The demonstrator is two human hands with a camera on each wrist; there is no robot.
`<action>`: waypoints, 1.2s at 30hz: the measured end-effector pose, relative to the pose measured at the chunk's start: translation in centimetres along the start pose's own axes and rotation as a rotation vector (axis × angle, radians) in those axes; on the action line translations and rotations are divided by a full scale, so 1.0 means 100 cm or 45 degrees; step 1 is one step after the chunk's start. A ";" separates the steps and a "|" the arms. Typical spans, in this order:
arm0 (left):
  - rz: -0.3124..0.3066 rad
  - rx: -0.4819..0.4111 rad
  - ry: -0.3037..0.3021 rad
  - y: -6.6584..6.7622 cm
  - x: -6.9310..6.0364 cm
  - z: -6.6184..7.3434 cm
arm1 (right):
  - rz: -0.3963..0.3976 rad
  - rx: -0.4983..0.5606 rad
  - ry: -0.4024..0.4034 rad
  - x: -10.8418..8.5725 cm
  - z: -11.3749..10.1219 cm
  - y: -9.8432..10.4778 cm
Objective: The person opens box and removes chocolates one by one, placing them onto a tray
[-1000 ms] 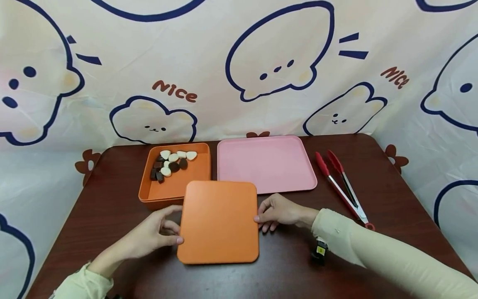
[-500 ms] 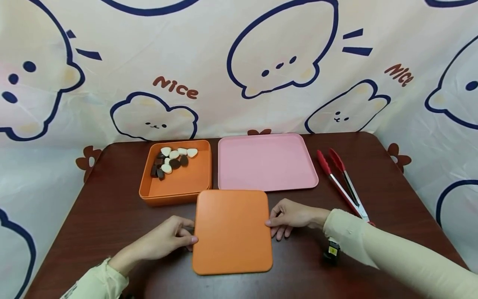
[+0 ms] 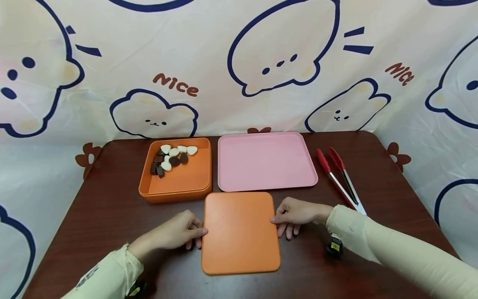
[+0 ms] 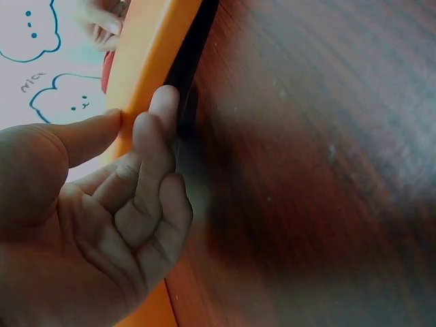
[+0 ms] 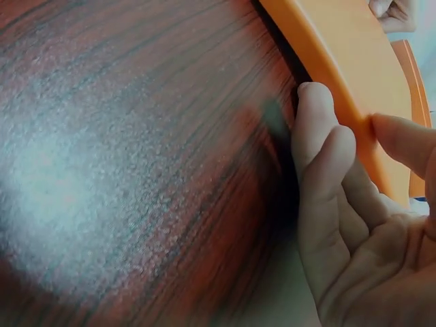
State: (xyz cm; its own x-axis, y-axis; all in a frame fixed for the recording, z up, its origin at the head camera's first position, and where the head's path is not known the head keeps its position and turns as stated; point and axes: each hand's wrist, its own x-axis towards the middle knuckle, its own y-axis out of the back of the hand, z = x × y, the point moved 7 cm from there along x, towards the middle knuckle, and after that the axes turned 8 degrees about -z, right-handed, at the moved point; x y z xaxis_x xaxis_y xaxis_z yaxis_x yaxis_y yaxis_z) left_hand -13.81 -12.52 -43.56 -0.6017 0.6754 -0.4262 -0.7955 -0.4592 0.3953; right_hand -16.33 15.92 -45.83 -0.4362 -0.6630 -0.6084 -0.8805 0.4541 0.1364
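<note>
A flat, square orange lid [image 3: 240, 232] with rounded corners lies low over the front of the table, in front of a pink tray. On its left edge my left hand [image 3: 177, 230] pinches it, thumb on top and fingers at the side and below. My right hand [image 3: 300, 214] grips the opposite edge the same way. Both wrist views show fingertips close under the rim, the left hand [image 4: 102, 197] and the right hand [image 5: 361, 204] each with a dark shadow gap beneath the orange edge.
At the back left stands an open orange box [image 3: 186, 178] holding several white and dark brown chocolate-like pieces [image 3: 166, 160]. The pink tray [image 3: 267, 162] lies beside it. Red-handled metal tongs [image 3: 343, 182] rest at the right, near my right forearm. A patterned cloth [image 3: 209, 50] hangs behind the table.
The orange lid has moved right and toward me, away from the front of the orange box, with both hands holding its sides. It has slowed over the last half second.
</note>
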 end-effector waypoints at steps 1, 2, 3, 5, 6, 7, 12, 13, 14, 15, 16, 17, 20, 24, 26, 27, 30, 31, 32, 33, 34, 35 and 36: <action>0.012 0.024 0.017 0.001 0.000 0.000 | -0.002 -0.004 0.001 0.000 -0.001 0.000; 0.018 0.043 0.032 0.002 0.000 -0.001 | -0.003 -0.006 0.001 0.001 -0.002 -0.001; 0.020 0.064 0.041 0.002 0.000 -0.001 | 0.000 -0.005 0.000 0.001 -0.002 -0.001; 0.020 0.100 0.058 0.002 -0.001 -0.001 | 0.005 -0.016 -0.002 0.002 -0.003 -0.001; 0.020 0.119 0.064 0.002 -0.001 -0.001 | 0.007 -0.023 -0.005 0.002 -0.004 -0.001; 0.022 0.139 0.068 0.002 -0.001 -0.001 | 0.011 -0.033 -0.010 0.003 -0.005 -0.001; 0.063 0.232 0.100 0.004 0.001 0.002 | 0.045 -0.111 -0.021 0.003 -0.011 0.003; 0.073 0.249 0.113 0.004 0.001 0.003 | 0.053 -0.131 -0.021 0.003 -0.012 0.004; 0.082 0.266 0.129 0.005 0.002 0.004 | 0.061 -0.155 -0.021 0.003 -0.013 0.004; 0.092 0.286 0.145 0.005 0.002 0.004 | 0.067 -0.178 -0.022 0.004 -0.014 0.005; 0.098 0.307 0.163 0.005 0.002 0.005 | 0.072 -0.204 -0.021 0.004 -0.015 0.005; 0.103 0.327 0.180 0.004 0.003 0.006 | 0.076 -0.226 -0.021 0.005 -0.016 0.005; 0.111 0.377 0.215 0.004 0.004 0.007 | 0.088 -0.278 -0.024 0.007 -0.017 0.006; 0.116 0.389 0.219 0.006 0.008 0.005 | 0.100 -0.305 -0.015 0.008 -0.017 0.008; 0.121 0.391 0.221 0.006 0.009 0.003 | 0.106 -0.312 -0.007 0.007 -0.018 0.008; 0.124 0.391 0.225 0.007 0.009 0.002 | 0.111 -0.314 -0.005 0.007 -0.018 0.008; 0.131 0.386 0.231 0.007 0.009 0.001 | 0.124 -0.313 -0.005 0.007 -0.017 0.009; 0.132 0.379 0.230 0.008 0.008 0.000 | 0.132 -0.311 0.000 0.006 -0.017 0.009; 0.135 0.368 0.229 0.009 0.008 0.000 | 0.139 -0.305 0.007 0.006 -0.017 0.010; 0.140 0.359 0.223 0.010 0.007 0.000 | 0.147 -0.298 0.013 0.005 -0.017 0.011; 0.149 0.349 0.217 0.011 0.005 0.000 | 0.157 -0.289 0.021 0.004 -0.016 0.012; 0.161 0.338 0.212 0.013 0.004 0.001 | 0.168 -0.286 0.030 0.002 -0.016 0.013; 0.175 0.326 0.202 0.016 0.002 0.001 | 0.183 -0.282 0.037 0.001 -0.016 0.014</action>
State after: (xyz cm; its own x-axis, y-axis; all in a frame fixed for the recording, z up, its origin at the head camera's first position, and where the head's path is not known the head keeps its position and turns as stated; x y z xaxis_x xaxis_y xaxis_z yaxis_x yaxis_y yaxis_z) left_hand -15.17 -13.06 -42.95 -0.7219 0.5094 -0.4684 -0.6745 -0.3665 0.6409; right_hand -17.92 15.58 -44.46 -0.5618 -0.6197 -0.5480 -0.8270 0.4054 0.3894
